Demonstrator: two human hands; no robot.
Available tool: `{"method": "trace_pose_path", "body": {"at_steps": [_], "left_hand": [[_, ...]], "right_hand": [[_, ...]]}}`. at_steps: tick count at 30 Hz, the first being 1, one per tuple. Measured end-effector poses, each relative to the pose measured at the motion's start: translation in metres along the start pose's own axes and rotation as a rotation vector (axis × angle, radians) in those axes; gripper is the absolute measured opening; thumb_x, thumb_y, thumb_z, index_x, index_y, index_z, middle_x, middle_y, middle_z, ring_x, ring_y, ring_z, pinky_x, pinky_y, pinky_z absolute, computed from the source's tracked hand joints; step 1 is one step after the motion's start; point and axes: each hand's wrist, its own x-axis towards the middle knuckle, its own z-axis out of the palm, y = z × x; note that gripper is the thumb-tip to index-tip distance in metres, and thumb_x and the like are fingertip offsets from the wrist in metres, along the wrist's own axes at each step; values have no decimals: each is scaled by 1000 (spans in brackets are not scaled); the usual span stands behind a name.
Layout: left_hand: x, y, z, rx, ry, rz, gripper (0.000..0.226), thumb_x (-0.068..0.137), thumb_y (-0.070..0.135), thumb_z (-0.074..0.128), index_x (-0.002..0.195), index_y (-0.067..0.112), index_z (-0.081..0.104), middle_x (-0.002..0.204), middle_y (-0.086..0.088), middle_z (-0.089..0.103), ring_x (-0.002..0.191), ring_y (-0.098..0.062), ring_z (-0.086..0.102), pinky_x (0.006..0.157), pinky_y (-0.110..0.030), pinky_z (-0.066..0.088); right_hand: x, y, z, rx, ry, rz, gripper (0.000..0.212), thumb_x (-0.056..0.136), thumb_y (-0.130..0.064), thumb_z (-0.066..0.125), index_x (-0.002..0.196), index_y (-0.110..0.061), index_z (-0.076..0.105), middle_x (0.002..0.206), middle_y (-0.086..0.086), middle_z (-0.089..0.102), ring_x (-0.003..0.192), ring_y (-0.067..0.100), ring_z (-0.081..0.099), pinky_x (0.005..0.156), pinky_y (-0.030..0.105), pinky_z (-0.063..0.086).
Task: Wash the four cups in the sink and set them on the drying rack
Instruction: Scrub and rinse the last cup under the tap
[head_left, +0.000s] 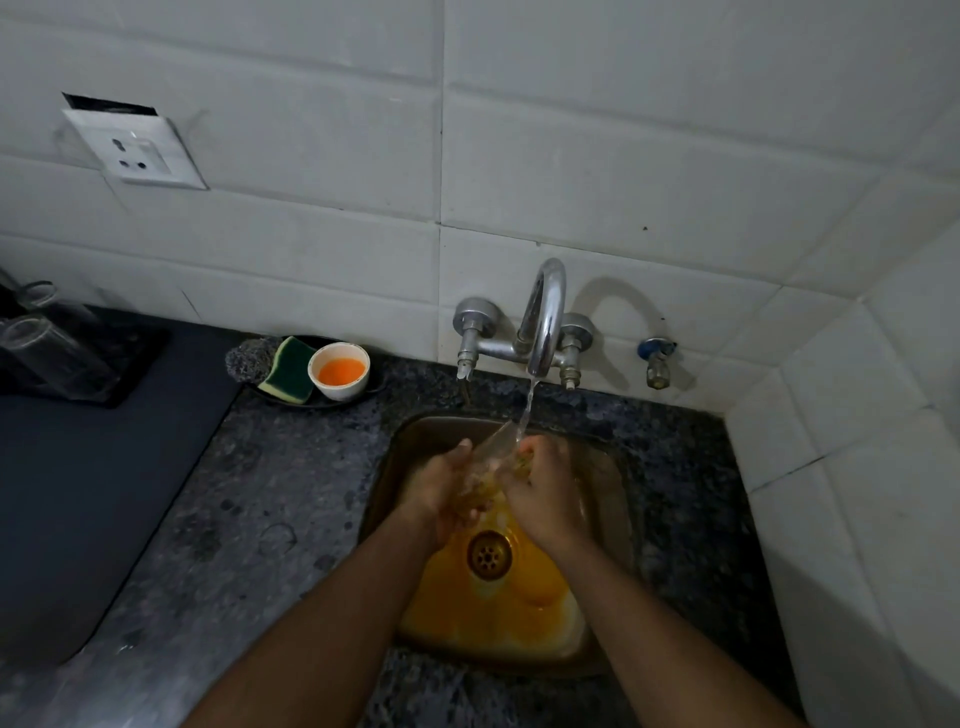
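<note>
Centrally, both hands hold a clear, tilted glass cup (493, 452) under the water stream (525, 410) from the curved chrome tap (543, 317), above the steel sink (608, 519). Left hand (441, 488) cradles its lower body with curled fingers; right hand (545, 493) grips near the rim. Good practice, by judgement: rotate the slippery cup slowly, keeping both grips firm. Two clear glasses (36, 332) stand on the dark rack (130, 364) at the frame's left edge.

The tap spout (543, 317) overhangs the far side of the sink (618, 483). The bench (291, 493) lies bare on the left; a sponge (289, 370) and small bowl (338, 371) crowd its far edge.
</note>
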Motion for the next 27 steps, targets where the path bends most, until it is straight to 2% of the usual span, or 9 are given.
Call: {"method": "trace_pose_path", "body": {"at_steps": [2, 4, 7, 11, 16, 18, 21, 25, 27], "left_hand": [[9, 2, -12, -31, 32, 62, 56, 98, 55, 63, 121, 4, 73, 93, -13, 76, 55, -20, 60, 40, -22, 37], [11, 6, -18, -8, -18, 70, 63, 95, 61, 62, 122, 4, 73, 101, -15, 77, 53, -20, 57, 39, -21, 32], [7, 15, -14, 5, -78, 19, 59, 99, 59, 57, 107, 4, 77, 96, -17, 76, 48, -21, 55, 37, -20, 29], [7, 22, -5, -90, -162, -5, 46, 100, 45, 51, 104, 6, 75, 84, -14, 71, 42, -21, 51, 32, -17, 23], [10, 24, -11, -114, -195, -79, 42, 95, 37, 49, 83, 4, 72, 72, -13, 65, 43, -22, 51, 34, -17, 22], [9, 24, -11, -99, -165, -89, 43, 94, 32, 45, 78, 3, 72, 71, -14, 64, 43, -22, 50, 34, -17, 22], [4, 26, -5, -117, -165, -109, 49, 90, 33, 46, 61, 5, 74, 68, -12, 63, 45, -22, 50, 37, -17, 23], [8, 15, 7, -236, -137, 21, 38, 98, 34, 51, 92, 4, 74, 79, -10, 70, 56, -18, 58, 40, -21, 38], [8, 8, 9, -259, -133, 91, 40, 105, 37, 53, 99, 4, 73, 80, -10, 71, 53, -16, 56, 38, -19, 34]], "right_hand": [[-2, 6, -8, -132, -24, -222, 27, 95, -26, 75, 118, -21, 63, 132, -11, 44, 99, 3, 54, 77, 19, 52], [1, 5, -20, -119, -153, -332, 27, 90, -23, 79, 116, -23, 71, 120, -11, 63, 94, 3, 63, 80, 30, 59], [14, -5, -32, -342, -316, -460, 23, 84, -36, 80, 106, -29, 76, 104, -12, 75, 97, 7, 69, 83, 35, 60], [24, -24, -41, -620, -116, -758, 34, 76, -39, 86, 104, -22, 76, 110, -8, 72, 121, 22, 52, 99, 42, 50], [12, -13, -48, -744, 109, -1053, 43, 82, -41, 84, 115, -15, 75, 122, 1, 72, 134, 28, 54, 108, 48, 42], [10, -10, -48, -734, 93, -1060, 40, 87, -40, 80, 117, -15, 74, 123, 1, 73, 130, 26, 60, 106, 48, 46], [16, -18, -46, -447, -242, -817, 34, 86, -33, 82, 119, -25, 78, 114, -7, 77, 108, 13, 69, 95, 35, 54], [29, -19, -40, -176, -413, -468, 34, 87, -21, 83, 119, -31, 77, 110, -13, 80, 98, -3, 73, 96, 33, 60], [31, -20, -42, -231, -452, -483, 27, 91, -24, 79, 117, -30, 77, 103, -12, 79, 92, -2, 73, 90, 29, 59]]}}
